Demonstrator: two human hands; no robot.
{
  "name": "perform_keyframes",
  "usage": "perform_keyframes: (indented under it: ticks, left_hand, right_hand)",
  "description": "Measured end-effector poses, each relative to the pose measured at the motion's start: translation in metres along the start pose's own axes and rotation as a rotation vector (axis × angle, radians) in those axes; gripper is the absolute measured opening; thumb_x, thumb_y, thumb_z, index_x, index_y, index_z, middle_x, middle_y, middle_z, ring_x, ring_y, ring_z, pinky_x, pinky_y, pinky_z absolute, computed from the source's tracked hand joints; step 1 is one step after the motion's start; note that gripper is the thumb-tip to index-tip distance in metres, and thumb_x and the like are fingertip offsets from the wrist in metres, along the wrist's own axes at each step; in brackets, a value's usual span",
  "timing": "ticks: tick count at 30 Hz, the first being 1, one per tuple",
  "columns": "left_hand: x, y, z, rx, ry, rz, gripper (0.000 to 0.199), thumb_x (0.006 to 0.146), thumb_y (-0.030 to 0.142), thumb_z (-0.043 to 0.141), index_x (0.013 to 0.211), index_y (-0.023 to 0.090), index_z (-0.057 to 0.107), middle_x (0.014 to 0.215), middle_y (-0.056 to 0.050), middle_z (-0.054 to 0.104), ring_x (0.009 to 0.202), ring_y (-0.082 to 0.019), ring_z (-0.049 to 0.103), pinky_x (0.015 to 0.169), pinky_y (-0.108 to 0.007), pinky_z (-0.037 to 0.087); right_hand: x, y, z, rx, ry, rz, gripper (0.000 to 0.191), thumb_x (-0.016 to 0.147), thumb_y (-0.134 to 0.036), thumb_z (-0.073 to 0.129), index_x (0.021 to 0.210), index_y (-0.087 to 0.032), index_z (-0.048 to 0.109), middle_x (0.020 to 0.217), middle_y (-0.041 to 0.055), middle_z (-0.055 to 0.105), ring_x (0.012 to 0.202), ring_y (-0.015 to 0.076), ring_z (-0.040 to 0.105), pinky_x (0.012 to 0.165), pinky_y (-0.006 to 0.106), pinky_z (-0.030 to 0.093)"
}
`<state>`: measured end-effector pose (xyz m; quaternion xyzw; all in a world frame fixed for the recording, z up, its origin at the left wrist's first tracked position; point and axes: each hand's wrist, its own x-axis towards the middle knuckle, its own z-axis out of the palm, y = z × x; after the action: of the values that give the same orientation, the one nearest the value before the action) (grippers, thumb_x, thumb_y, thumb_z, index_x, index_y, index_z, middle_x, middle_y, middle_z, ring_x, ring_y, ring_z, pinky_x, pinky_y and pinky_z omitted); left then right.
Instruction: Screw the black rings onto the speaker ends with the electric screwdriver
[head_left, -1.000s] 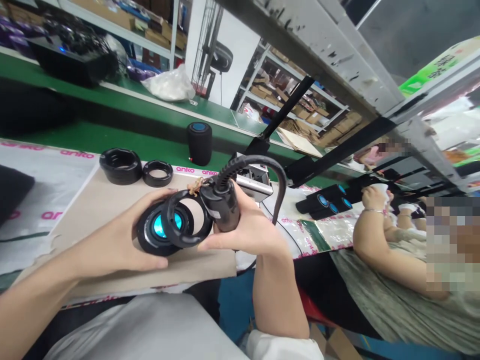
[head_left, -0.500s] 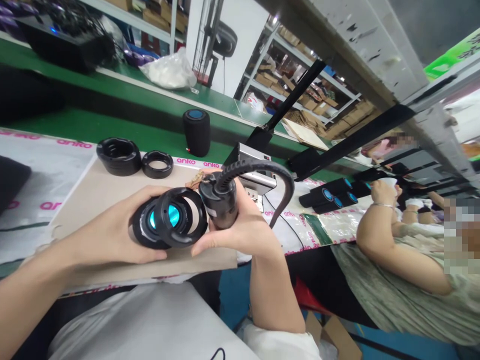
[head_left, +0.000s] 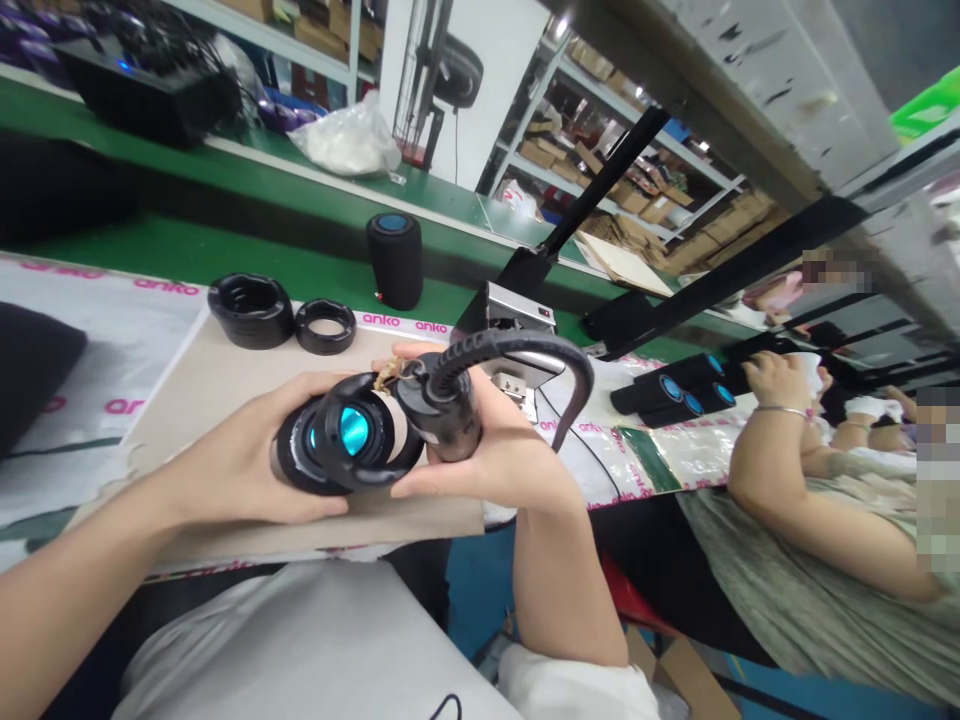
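Note:
My left hand (head_left: 247, 450) is wrapped round a black cylindrical speaker (head_left: 294, 455), its shiny blue end (head_left: 355, 430) facing up toward me. A black ring (head_left: 375, 474) sits tilted over that end, and whether it is seated there I cannot tell. My right hand (head_left: 517, 455) grips a dark electric screwdriver (head_left: 444, 415) with a thick ribbed cable (head_left: 517, 345) looping off its top. Thumb and fingertips of that hand reach the ring's right side. The screwdriver's tip is hidden. Beyond the hands, more black rings (head_left: 251, 312) rest on the cardboard sheet (head_left: 180, 400).
A black speaker (head_left: 395, 262) stands on the green bench. Behind my right hand is a silver metal box (head_left: 517, 310). Several blue-ended speakers (head_left: 667, 390) lie farther right, near a co-worker's hand (head_left: 776, 380) and arm. A white plastic bag (head_left: 349, 135) lies at the back.
The view has shifted slightly, so the bench appears farther right. The ring tilts a little more over the speaker's blue end. Both hands keep their hold.

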<state>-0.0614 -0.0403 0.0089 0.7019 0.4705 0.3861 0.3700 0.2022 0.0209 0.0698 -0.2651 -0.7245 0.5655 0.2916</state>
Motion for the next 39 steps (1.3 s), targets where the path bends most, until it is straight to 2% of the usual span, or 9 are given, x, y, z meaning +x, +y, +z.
perform_keyframes:
  ticks: [3, 7, 10, 15, 21, 24, 27, 33, 39]
  left_hand:
    - [0.002, 0.004, 0.000, -0.046, -0.013, -0.062, 0.088, 0.080, 0.045, 0.090, 0.155, 0.023, 0.049, 0.145, -0.008, 0.069, 0.132, -0.035, 0.070, 0.114, -0.045, 0.059]
    - [0.004, 0.006, 0.004, -0.130, -0.003, -0.110, 0.089, 0.078, 0.042, 0.089, 0.155, 0.023, 0.048, 0.154, -0.009, 0.064, 0.139, -0.038, 0.065, 0.118, -0.048, 0.056]
    - [0.004, 0.003, 0.008, -0.151, 0.020, -0.073, 0.086, 0.080, 0.043, 0.089, 0.154, 0.025, 0.048, 0.158, -0.007, 0.060, 0.146, -0.037, 0.060, 0.124, -0.047, 0.052]
    - [0.004, -0.006, 0.019, -0.110, 0.115, -0.065, 0.098, 0.071, 0.047, 0.097, 0.153, 0.026, 0.048, 0.159, -0.011, 0.058, 0.146, -0.039, 0.060, 0.125, -0.048, 0.052]
    - [0.003, -0.008, 0.025, -0.140, 0.142, -0.027, 0.094, 0.072, 0.055, 0.097, 0.149, 0.025, 0.052, 0.154, -0.013, 0.062, 0.140, -0.041, 0.065, 0.117, -0.047, 0.058]
    - [0.003, -0.008, 0.022, -0.101, 0.138, -0.026, 0.092, 0.073, 0.047, 0.095, 0.151, 0.027, 0.050, 0.156, -0.010, 0.060, 0.141, -0.040, 0.064, 0.119, -0.047, 0.057]
    - [0.003, -0.008, 0.019, -0.112, 0.118, -0.048, 0.094, 0.070, 0.044, 0.096, 0.151, 0.029, 0.051, 0.158, -0.009, 0.059, 0.141, -0.039, 0.064, 0.121, -0.048, 0.055]
    - [0.006, -0.011, 0.015, -0.143, 0.070, -0.011, 0.092, 0.070, 0.041, 0.097, 0.148, 0.028, 0.051, 0.157, -0.010, 0.061, 0.144, -0.038, 0.062, 0.122, -0.047, 0.055]
    - [-0.006, -0.008, 0.003, 0.039, 0.126, -0.003, 0.078, 0.082, 0.048, 0.088, 0.148, 0.028, 0.050, 0.154, -0.005, 0.060, 0.143, -0.034, 0.061, 0.124, -0.046, 0.051]
  right_hand:
    - [0.013, -0.006, -0.004, 0.056, -0.177, -0.067, 0.077, 0.083, -0.017, 0.095, 0.150, -0.032, 0.058, 0.162, -0.0025, 0.055, 0.155, 0.0225, 0.052, 0.138, 0.040, 0.040]
    - [0.017, -0.011, -0.002, -0.080, -0.164, 0.061, 0.073, 0.084, -0.023, 0.094, 0.149, -0.033, 0.061, 0.156, -0.0021, 0.060, 0.151, 0.0249, 0.056, 0.136, 0.042, 0.044]
    - [0.006, -0.014, 0.007, -0.082, 0.009, 0.073, 0.076, 0.078, -0.028, 0.100, 0.145, -0.032, 0.065, 0.148, 0.0027, 0.065, 0.153, 0.0319, 0.054, 0.137, 0.052, 0.043]
    - [-0.012, -0.006, 0.039, -0.056, 0.417, 0.199, 0.081, 0.066, -0.039, 0.108, 0.136, -0.032, 0.068, 0.129, 0.0067, 0.070, 0.131, 0.0375, 0.066, 0.117, 0.062, 0.061]
    - [-0.015, 0.010, 0.068, -0.220, 0.543, 0.245, 0.090, 0.055, -0.041, 0.110, 0.134, -0.034, 0.066, 0.136, 0.0056, 0.067, 0.126, 0.0336, 0.065, 0.111, 0.053, 0.062]
    - [-0.019, -0.001, 0.059, -0.105, 0.557, 0.303, 0.081, 0.060, -0.038, 0.108, 0.126, -0.031, 0.062, 0.125, 0.0041, 0.072, 0.088, 0.0227, 0.071, 0.083, 0.043, 0.068]
    - [-0.018, -0.015, 0.037, 0.017, 0.546, 0.200, 0.070, 0.073, -0.031, 0.101, 0.126, -0.030, 0.056, 0.127, 0.0032, 0.073, 0.059, 0.0122, 0.061, 0.058, 0.033, 0.060]
    - [-0.002, -0.004, 0.013, -0.023, 0.309, 0.334, 0.091, 0.057, -0.030, 0.109, 0.136, -0.031, 0.064, 0.126, 0.0031, 0.073, 0.062, 0.0115, 0.061, 0.050, 0.027, 0.058]
    - [-0.030, 0.012, 0.014, 0.021, 0.581, 0.303, 0.067, 0.074, -0.041, 0.100, 0.123, -0.025, 0.059, 0.128, 0.0053, 0.072, 0.053, 0.0097, 0.064, 0.051, 0.026, 0.059]
